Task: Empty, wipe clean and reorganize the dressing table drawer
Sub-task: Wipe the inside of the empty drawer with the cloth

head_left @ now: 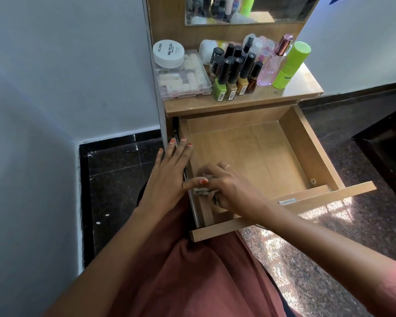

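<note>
My right hand (226, 188) grips a crumpled grey-white cloth (201, 192) in the lower-left corner of the empty wooden drawer (311, 145), centre frame. My left hand (169, 177) rests flat-fingered on its left wall. Bare floor extends upper right, nearest the right hand.

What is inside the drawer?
Only the right hand, gripping a crumpled cloth at the near left corner. The rest of the drawer shows bare wood. The patch under hand and cloth is covered.
</note>
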